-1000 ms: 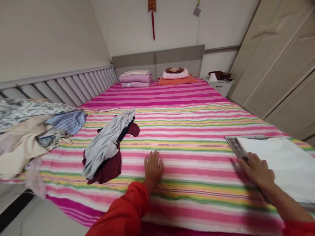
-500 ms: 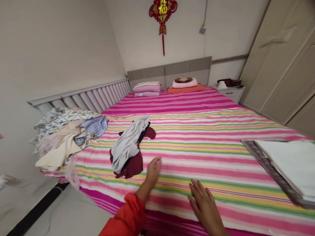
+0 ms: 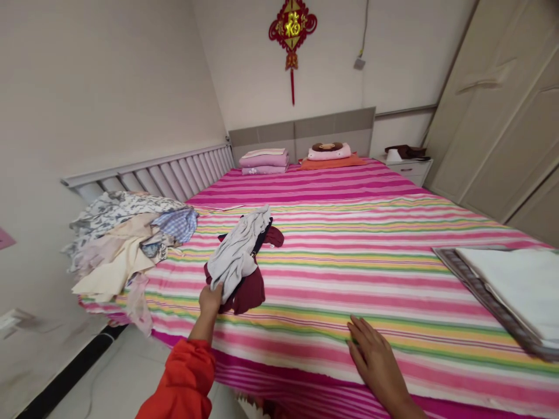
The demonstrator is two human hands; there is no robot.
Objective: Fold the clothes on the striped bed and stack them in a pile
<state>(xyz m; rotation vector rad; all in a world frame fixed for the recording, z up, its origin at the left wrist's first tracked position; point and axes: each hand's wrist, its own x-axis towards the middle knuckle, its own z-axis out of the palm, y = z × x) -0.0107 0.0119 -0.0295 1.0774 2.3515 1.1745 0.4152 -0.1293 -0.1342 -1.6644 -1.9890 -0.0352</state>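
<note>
We count one wide bed [image 3: 349,273] under pink, white, yellow and green striped fabric. Over it are two bare hands, one left hand [image 3: 210,299] and one right hand [image 3: 374,356]. On the bed we count two loose clothing heaps: one small maroon-and-black pile [image 3: 251,291], topped by one crumpled light-grey cloth garment [image 3: 236,250], and one large pale, floral and blue-checked heap [image 3: 126,233] at the bed's left edge. Behind the bed we count one grey panelled headboard [image 3: 336,123] and one red-and-gold knot ornament [image 3: 292,29].
</note>
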